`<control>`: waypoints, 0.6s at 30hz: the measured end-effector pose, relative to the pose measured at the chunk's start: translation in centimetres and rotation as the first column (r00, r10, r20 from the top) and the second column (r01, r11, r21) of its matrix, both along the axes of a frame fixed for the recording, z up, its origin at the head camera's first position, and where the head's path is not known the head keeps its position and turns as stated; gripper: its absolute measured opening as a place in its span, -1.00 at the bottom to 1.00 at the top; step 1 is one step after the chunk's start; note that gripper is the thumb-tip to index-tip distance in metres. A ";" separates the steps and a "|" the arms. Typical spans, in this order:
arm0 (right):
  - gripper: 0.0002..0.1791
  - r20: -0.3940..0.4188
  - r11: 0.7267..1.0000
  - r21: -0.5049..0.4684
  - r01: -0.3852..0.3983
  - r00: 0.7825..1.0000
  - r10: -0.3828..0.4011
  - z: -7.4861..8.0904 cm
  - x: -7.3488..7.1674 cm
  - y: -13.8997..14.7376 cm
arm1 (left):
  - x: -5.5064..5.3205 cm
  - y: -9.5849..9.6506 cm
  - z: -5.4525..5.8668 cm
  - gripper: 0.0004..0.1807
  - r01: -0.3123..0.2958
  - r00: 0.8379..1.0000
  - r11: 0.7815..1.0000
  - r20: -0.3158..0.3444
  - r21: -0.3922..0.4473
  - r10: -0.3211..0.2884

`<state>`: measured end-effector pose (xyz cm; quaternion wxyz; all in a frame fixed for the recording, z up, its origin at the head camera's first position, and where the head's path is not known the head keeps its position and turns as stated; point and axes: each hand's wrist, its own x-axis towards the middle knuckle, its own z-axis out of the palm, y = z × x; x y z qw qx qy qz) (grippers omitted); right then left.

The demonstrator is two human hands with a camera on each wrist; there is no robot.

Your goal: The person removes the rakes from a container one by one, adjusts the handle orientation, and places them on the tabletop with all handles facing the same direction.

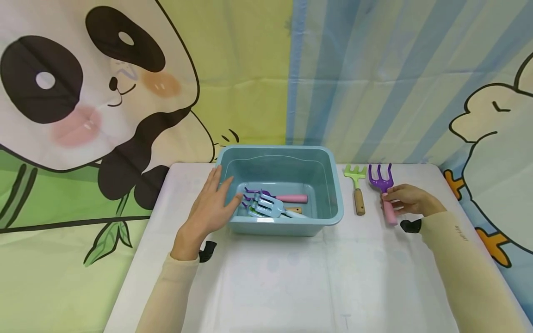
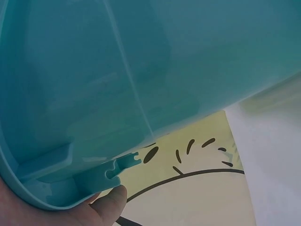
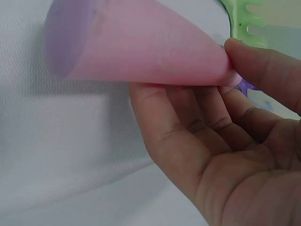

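At the right of the white table my right hand [image 1: 410, 200] pinches a garden hand fork by its pink handle [image 3: 150, 47], thumb and fingers near the neck. The purple prongs [image 1: 380, 183] point away from me. My left hand [image 1: 208, 203] rests on the left rim of a blue-grey plastic bin [image 1: 339, 203], fingers extended and thumb apart over the rim. In the left wrist view a fingertip [image 2: 113, 202] shows at the bin's rim. Inside the bin lie a purple fork with a pink handle [image 1: 293, 198], a light blue fork [image 1: 270, 206] and part of a wooden handle [image 1: 294, 210].
A small green fork with a wooden handle [image 1: 359, 202] lies between the bin and my right hand. Printed cloth with a panda [image 1: 137, 101] hangs behind the white table [image 1: 283, 282]. The bin stands near the table's back edge.
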<state>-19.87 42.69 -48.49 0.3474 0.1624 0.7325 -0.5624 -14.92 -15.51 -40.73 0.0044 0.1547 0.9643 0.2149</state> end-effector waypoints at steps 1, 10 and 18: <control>-0.79 0.004 1.000 0.003 -0.001 1.000 0.001 0.0 0.0 0.0 | 0.0 0.0 0.0 -0.17 0.000 1.000 1.000 0.001 0.000 0.000; -0.72 0.002 0.993 0.111 -0.038 0.999 0.038 -0.2 -0.2 0.2 | 0.0 0.0 0.0 -0.17 -0.001 1.000 1.000 -0.004 0.003 0.001; -0.62 -0.069 0.948 0.299 -0.111 0.988 0.137 0.6 -0.1 -0.8 | 0.0 0.0 0.0 -0.17 -0.003 1.000 1.000 -0.004 0.010 0.003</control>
